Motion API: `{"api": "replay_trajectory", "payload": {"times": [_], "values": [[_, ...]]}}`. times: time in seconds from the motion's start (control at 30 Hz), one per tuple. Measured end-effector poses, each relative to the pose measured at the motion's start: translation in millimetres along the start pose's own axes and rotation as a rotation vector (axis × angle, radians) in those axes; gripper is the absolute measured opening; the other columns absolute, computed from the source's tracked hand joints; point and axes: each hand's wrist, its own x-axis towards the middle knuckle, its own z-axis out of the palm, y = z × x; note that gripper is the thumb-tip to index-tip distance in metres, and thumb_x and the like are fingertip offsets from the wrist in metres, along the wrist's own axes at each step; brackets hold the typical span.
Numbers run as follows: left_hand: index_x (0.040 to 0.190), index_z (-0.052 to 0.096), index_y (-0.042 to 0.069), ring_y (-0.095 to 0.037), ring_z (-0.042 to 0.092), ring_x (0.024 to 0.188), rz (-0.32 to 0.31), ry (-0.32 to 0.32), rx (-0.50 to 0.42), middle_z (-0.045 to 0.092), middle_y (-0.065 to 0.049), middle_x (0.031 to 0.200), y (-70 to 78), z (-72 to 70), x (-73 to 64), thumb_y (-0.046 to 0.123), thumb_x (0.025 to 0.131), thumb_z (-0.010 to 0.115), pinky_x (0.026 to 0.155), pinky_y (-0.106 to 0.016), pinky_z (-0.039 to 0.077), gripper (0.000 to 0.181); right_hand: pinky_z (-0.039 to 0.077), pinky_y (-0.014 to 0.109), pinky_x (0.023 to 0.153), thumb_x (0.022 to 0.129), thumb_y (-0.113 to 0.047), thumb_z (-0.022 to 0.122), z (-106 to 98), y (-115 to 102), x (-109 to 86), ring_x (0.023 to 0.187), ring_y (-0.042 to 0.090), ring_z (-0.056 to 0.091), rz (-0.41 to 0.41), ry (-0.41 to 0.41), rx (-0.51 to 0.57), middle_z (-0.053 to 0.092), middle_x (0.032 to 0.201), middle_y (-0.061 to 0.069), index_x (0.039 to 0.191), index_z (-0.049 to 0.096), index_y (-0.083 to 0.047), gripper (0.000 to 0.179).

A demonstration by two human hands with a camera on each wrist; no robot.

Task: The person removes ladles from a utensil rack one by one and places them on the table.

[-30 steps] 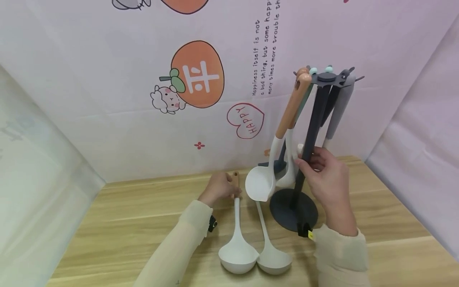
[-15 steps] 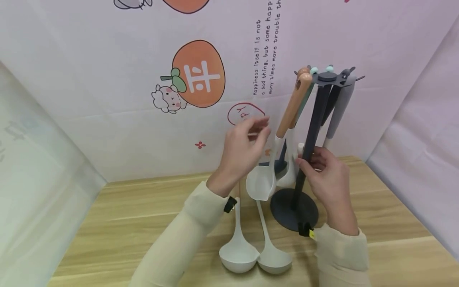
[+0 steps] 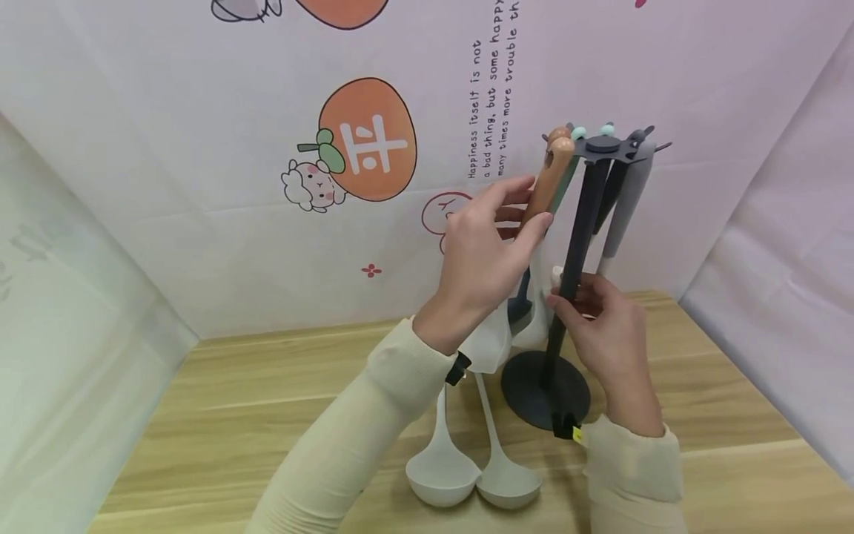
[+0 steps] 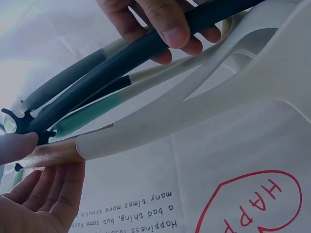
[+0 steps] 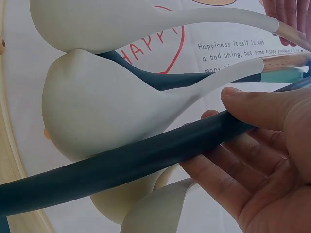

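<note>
My left hand (image 3: 483,252) is at the wooden handle of a white ladle (image 3: 551,176) that hangs on the black utensil stand (image 3: 582,222). In the left wrist view the thumb and fingers close round that wooden handle (image 4: 60,151), just above the white neck. The ladle's bowl (image 3: 485,347) is partly hidden behind the left wrist. My right hand (image 3: 610,330) grips the stand's post about halfway up; the right wrist view shows thumb and fingers round the dark post (image 5: 165,145).
Two ladles lie on the wooden table, a white one (image 3: 443,475) and a greyish one (image 3: 508,482), bowls toward me. More utensils hang round the rack, including one with a grey handle (image 3: 629,200). A printed cloth (image 3: 233,282) hangs behind the table.
My left hand has let go of the ladle lying on the table, risen to the right and taken hold of a hanging ladle's wooden handle. The right hand stays on the post.
</note>
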Motion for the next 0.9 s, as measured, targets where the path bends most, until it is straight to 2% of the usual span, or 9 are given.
{"api": "replay_trajectory", "payload": {"times": [0.07, 0.13, 0.2, 0.5, 0.67, 0.9], "values": [[0.135, 0.068, 0.002, -0.020, 0.079, 0.101, -0.010, 0.001, -0.005, 0.077, -0.013, 0.124, 0.3, -0.1, 0.9, 0.011, 0.097, 0.077, 0.083, -0.015, 0.062, 0.040, 0.045, -0.005, 0.078, 0.097, -0.021, 0.077, 0.2, -0.5, -0.6, 0.094, 0.009, 0.076, 0.002, -0.001, -0.003, 0.080, 0.111, 0.018, 0.127, 0.071, -0.004, 0.034], [0.134, 0.068, 0.002, -0.022, 0.079, 0.100, -0.019, -0.004, -0.006, 0.077, -0.013, 0.123, 0.5, -0.7, 1.2, 0.010, 0.097, 0.077, 0.082, -0.014, 0.062, 0.039, 0.044, -0.005, 0.078, 0.098, -0.021, 0.077, 0.2, -1.2, -1.3, 0.101, 0.027, 0.078, 0.009, -0.007, -0.003, 0.079, 0.112, 0.019, 0.127, 0.071, -0.004, 0.034], [0.134, 0.069, 0.003, -0.022, 0.079, 0.099, -0.028, -0.012, -0.007, 0.077, -0.013, 0.121, 0.9, -1.4, 1.2, 0.010, 0.097, 0.077, 0.081, -0.014, 0.061, 0.038, 0.044, -0.005, 0.078, 0.098, -0.021, 0.076, 0.2, -1.7, -1.6, 0.106, 0.035, 0.077, 0.017, -0.017, -0.001, 0.079, 0.114, 0.020, 0.127, 0.070, -0.003, 0.035], [0.134, 0.067, 0.003, -0.021, 0.078, 0.099, -0.048, -0.040, -0.014, 0.076, -0.013, 0.120, 5.1, -2.9, 0.9, 0.010, 0.097, 0.076, 0.082, -0.013, 0.060, 0.039, 0.043, -0.006, 0.078, 0.099, -0.024, 0.075, -0.4, -0.6, -2.0, 0.109, 0.037, 0.076, 0.024, -0.026, -0.008, 0.078, 0.117, 0.020, 0.129, 0.069, -0.003, 0.037], [0.133, 0.068, 0.003, -0.022, 0.078, 0.098, -0.048, -0.038, -0.028, 0.077, -0.013, 0.120, 6.1, -2.4, 0.7, 0.009, 0.098, 0.075, 0.080, -0.012, 0.060, 0.037, 0.043, -0.005, 0.078, 0.099, -0.025, 0.075, -1.0, 0.4, -1.8, 0.109, 0.037, 0.076, 0.021, -0.026, -0.006, 0.078, 0.117, 0.021, 0.130, 0.069, -0.004, 0.038], [0.131, 0.069, 0.002, -0.021, 0.078, 0.095, -0.039, -0.020, -0.002, 0.077, -0.012, 0.119, 9.5, -4.4, 2.1, 0.010, 0.098, 0.075, 0.077, -0.012, 0.060, 0.035, 0.043, -0.006, 0.078, 0.099, -0.022, 0.075, -1.6, -1.4, -1.6, 0.109, 0.035, 0.076, 0.018, -0.023, 0.000, 0.078, 0.117, 0.019, 0.129, 0.069, -0.003, 0.036]]}}
